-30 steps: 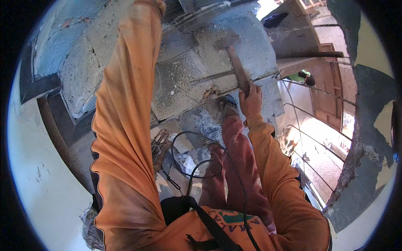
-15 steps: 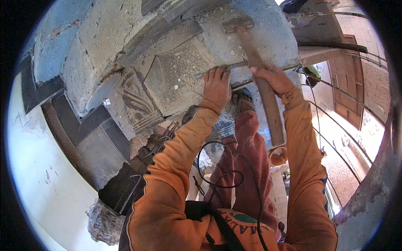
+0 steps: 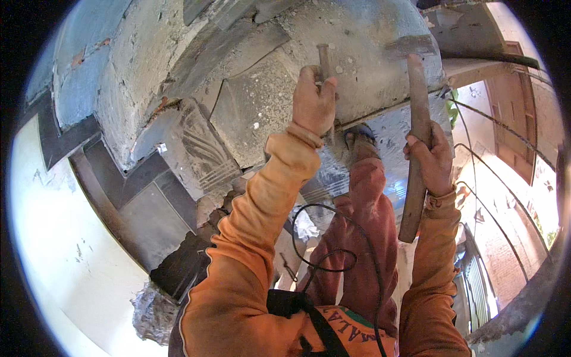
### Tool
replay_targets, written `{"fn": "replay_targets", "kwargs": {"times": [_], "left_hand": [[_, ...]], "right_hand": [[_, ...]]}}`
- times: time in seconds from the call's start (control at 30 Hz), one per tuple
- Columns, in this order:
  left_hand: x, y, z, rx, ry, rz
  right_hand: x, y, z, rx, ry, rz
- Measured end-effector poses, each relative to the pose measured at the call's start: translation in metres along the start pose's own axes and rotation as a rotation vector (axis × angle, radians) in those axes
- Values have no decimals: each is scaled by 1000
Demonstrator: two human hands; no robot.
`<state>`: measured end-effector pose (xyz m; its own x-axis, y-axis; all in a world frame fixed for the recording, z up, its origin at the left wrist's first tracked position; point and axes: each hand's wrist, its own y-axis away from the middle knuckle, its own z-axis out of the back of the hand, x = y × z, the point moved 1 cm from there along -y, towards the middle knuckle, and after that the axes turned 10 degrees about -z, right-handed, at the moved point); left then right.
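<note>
My left hand (image 3: 314,102) is closed round a metal chisel (image 3: 323,55), whose flared end sticks up past my fingers. The chisel's lower end shows below the fist, near the edge of the broken concrete. To the right, my right hand (image 3: 433,159) grips a hammer by its long wooden handle (image 3: 419,101). The hammer's dark head (image 3: 409,45) is at the far end, over the bluish concrete, slightly blurred. Under and beyond my left hand lies a dusty broken concrete surface (image 3: 256,98) with small rubble on it.
A patterned tile piece (image 3: 202,140) lies left of the concrete. Bent steel bars (image 3: 505,128) stick out at the right. Beside the left wall (image 3: 65,208) is a dark jagged hole (image 3: 178,262). My foot (image 3: 361,140) is close to the concrete edge; a black cable (image 3: 309,262) loops before me.
My left hand has lifted off the surface and turned the chisel from lying nearly flat to upright. My right hand has moved right and nearer, carrying the hammer with it.
</note>
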<state>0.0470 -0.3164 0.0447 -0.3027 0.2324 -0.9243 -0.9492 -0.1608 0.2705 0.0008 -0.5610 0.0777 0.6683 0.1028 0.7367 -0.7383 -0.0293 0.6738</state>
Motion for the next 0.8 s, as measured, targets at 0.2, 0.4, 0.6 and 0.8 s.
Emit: {"fn": "replay_targets", "kwargs": {"times": [0.2, 0.4, 0.6, 0.8], "left_hand": [[-42, -7, -14, -156, -209, -660], [-32, -43, -30, 140, -415, -1003], [14, -77, -21, 149, -815, -977], [23, -97, -29, 113, -770, -1080]], "right_hand": [[-25, 16, 6, -86, -31, -70], [-9, 13, 13, -89, -71, -29], [-19, 12, 17, -52, 69, -57], [-1, 10, -4, -22, -133, 20]]}}
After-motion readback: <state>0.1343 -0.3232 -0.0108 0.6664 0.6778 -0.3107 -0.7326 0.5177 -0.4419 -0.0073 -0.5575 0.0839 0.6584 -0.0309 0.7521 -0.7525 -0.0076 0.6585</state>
